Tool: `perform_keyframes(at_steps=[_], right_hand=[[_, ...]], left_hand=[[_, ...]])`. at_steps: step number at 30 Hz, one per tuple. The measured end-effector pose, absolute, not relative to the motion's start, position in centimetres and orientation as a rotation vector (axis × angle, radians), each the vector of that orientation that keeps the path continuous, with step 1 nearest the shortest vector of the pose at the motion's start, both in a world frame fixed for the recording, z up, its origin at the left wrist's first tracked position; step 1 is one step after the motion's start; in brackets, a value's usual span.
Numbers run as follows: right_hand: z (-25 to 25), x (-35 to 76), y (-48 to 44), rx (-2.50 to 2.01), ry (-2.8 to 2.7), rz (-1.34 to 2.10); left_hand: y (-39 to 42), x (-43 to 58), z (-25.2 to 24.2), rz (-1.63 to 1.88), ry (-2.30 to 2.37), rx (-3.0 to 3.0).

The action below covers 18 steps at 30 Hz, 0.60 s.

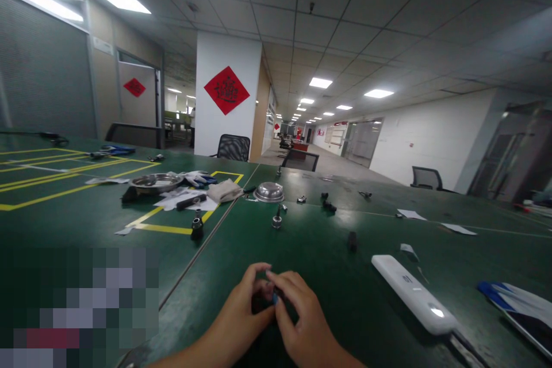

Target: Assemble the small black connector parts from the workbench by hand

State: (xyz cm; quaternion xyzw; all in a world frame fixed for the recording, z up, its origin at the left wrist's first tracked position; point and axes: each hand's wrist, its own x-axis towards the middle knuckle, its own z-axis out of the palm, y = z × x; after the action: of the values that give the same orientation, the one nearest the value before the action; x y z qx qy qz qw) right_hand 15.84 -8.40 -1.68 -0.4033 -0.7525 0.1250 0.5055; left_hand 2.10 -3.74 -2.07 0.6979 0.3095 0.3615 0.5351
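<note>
My left hand and my right hand meet low in the middle of the view, over the green table. Between their fingertips is a small dark part with a blue bit; the fingers cover most of it, so its kind does not show. Both hands are closed around it, thumbs and forefingers curled towards each other. Straight ahead of them stands a small metal and black fitting. A dark cylindrical piece lies farther right, and a black fitting stands to the left.
A white power bank-like device with a cable lies at right, near a blue-and-white item. Farther back are a shiny metal bowl, a metal dish, a beige cloth, white gloves and several small black fittings.
</note>
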Motion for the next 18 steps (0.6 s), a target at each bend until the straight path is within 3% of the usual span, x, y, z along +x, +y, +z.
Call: perform_keyframes(at_steps=[18], right_hand=[[-1.61, 15.88, -8.2, -1.092, -1.794, 0.33]], left_hand=[[-4.4, 2.17, -1.34, 0.871, 0.792, 1.695]])
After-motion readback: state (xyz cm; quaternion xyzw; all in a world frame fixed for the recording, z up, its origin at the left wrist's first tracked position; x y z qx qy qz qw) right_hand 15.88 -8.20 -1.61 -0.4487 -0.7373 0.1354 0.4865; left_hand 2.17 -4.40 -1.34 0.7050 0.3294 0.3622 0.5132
